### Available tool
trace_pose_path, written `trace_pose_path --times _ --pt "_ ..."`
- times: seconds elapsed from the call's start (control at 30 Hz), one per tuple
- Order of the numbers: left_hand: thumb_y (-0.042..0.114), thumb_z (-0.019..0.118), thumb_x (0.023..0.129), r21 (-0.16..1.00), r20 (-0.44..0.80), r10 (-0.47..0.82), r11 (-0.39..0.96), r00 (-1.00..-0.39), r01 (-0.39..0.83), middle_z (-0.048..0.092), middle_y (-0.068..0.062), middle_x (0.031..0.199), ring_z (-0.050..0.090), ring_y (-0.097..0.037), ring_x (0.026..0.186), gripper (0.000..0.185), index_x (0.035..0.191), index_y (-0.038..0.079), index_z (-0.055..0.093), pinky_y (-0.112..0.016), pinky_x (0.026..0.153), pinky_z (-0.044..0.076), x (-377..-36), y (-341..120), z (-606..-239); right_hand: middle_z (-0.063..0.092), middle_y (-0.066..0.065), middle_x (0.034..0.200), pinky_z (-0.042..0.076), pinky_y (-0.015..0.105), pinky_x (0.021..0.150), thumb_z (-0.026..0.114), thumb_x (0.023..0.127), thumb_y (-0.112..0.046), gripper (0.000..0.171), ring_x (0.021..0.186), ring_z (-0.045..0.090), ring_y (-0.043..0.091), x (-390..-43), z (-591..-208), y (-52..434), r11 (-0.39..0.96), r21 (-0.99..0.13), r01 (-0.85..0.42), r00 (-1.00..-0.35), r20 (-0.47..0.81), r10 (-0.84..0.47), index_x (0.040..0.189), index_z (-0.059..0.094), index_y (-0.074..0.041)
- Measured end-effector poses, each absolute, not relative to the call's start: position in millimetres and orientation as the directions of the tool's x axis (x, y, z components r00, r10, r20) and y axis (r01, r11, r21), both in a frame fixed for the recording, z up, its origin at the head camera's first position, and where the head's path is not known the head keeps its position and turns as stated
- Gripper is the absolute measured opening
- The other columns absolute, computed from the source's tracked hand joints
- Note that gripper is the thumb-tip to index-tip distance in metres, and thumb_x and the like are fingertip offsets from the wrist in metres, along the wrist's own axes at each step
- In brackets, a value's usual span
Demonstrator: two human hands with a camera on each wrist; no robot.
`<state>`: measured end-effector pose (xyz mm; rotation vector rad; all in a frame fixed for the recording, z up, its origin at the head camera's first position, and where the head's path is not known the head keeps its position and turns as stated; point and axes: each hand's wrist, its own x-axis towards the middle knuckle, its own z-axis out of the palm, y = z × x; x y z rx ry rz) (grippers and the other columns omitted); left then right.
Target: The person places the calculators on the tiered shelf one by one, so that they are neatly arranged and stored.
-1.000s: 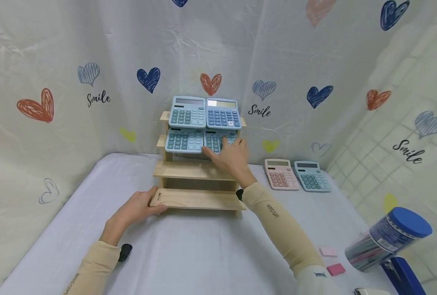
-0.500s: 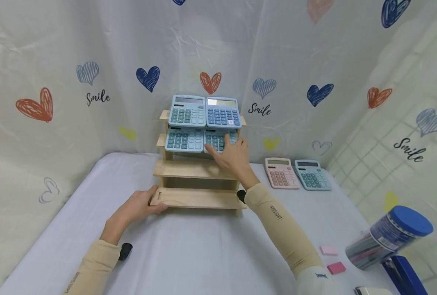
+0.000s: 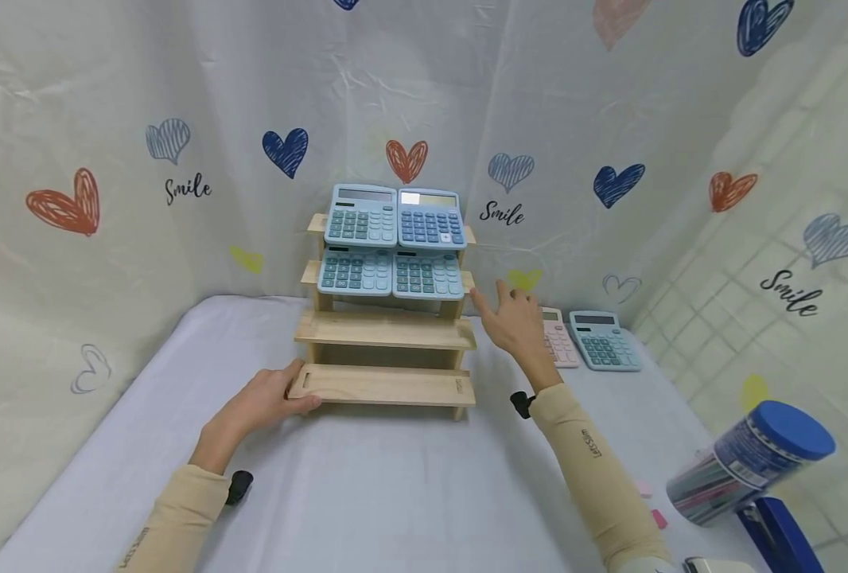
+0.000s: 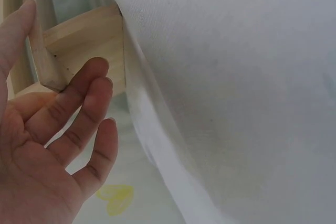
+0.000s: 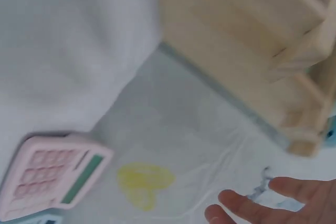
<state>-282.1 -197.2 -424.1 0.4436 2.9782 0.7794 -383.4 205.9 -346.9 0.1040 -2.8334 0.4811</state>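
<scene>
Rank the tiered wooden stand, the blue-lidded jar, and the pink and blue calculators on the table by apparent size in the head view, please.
1. Tiered wooden stand
2. Blue-lidded jar
3. Blue calculator and pink calculator, unranked: the right hand partly hides the pink one.

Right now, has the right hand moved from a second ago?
Yes: against the wooden stand in the head view, the right hand has moved rightward, from the lower-right calculator toward the pink calculator.
</scene>
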Motion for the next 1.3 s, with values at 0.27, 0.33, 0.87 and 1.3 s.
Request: trace_pose_path --times 0.27,0.33,0.87,1.3 --pt "0.051 0.07 0.09 0.493 0.049 0.283 0.827 -0.958 0.27 0.053 -0.004 0.078 0.049 -0.02 0.076 0.065 0.13 0.003 0.05 -0.033 0.069 0.04 -283 -199 -426 0.036 0.037 0.15 0.03 0.069 0.11 0.02 0.097 -0.076 0.095 0.135 0.036 0.059 -396 -375 260 0.963 -0.266 -0.053 -0.985 0.175 -0.006 0.157 0.027 -0.003" --pt "0.051 0.071 0.09 0.495 0.051 0.287 0.825 -0.957 0.274 0.053 -0.004 0.079 0.049 -0.019 0.076 0.062 0.126 0.004 0.051 -0.033 0.069 0.04 -283 -199 -427 0.035 0.038 0.149 0.032 0.069 0.108 0.024 0.098 -0.073 0.091 0.133 0.038 0.06 -399 -380 269 0.969 -0.244 -0.039 -0.991 0.13 -0.007 0.157 0.026 -0.003" --pt "0.049 0.071 0.09 0.492 0.06 0.283 0.826 -0.957 0.275 0.058 -0.006 0.083 0.051 -0.019 0.077 0.063 0.128 0.004 0.05 -0.033 0.07 0.042 -284 -200 -425 0.012 0.046 0.155 0.022 0.072 0.114 0.035 0.101 -0.06 0.085 0.143 0.016 0.065 -425 -394 311 0.972 -0.218 0.087 -0.979 -0.2 0.043 0.159 0.015 -0.001" --pt "0.049 0.071 0.091 0.503 0.055 0.278 0.822 -0.959 0.267 0.05 -0.002 0.076 0.048 -0.018 0.074 0.058 0.124 0.005 0.051 -0.031 0.067 0.039 -284 -197 -428 0.002 0.044 0.157 0.01 0.079 0.111 0.048 0.095 -0.066 0.093 0.142 -0.003 0.07 -439 -412 324 0.967 -0.224 0.123 -0.955 -0.291 0.054 0.16 0.015 -0.008"
